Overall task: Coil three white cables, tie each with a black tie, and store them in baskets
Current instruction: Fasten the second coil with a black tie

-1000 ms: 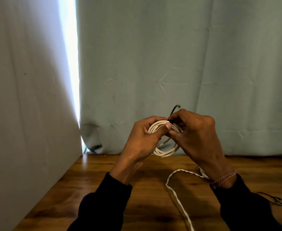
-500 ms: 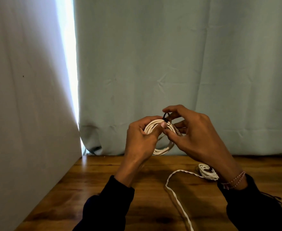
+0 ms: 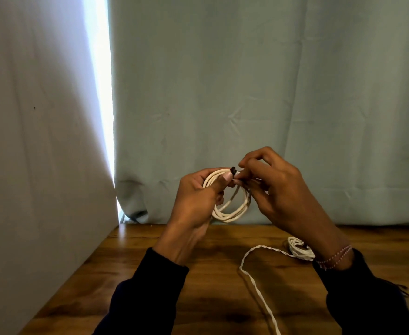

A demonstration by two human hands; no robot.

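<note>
1. The left hand (image 3: 196, 201) is closed around the coiled white cable (image 3: 230, 211) and holds it up in the air above the desk (image 3: 150, 274), in front of the curtain (image 3: 247, 93). Its thumb presses on the top of the loops, probably so that the turns stay together and do not spring open.

2. The right hand (image 3: 276, 189) pinches the black tie (image 3: 233, 169) with its fingertips at the top of the coil, right beside the left thumb. I judge that it is winding or tightening the tie at this place, because there the left hand already keeps the loops bundled.

3. The coil hangs down freely under the two hands, so the tie can pass around all the turns without the desk in the way.

4. On the desk lies a second white cable (image 3: 254, 281), a loose twisted length that runs toward the near edge. It goes to a small white bundle (image 3: 297, 247) that is partly hidden behind the right wrist; I cannot tell if this bundle is tied.

5. No basket is visible, so the storing step seems not yet done for this cable.
</note>
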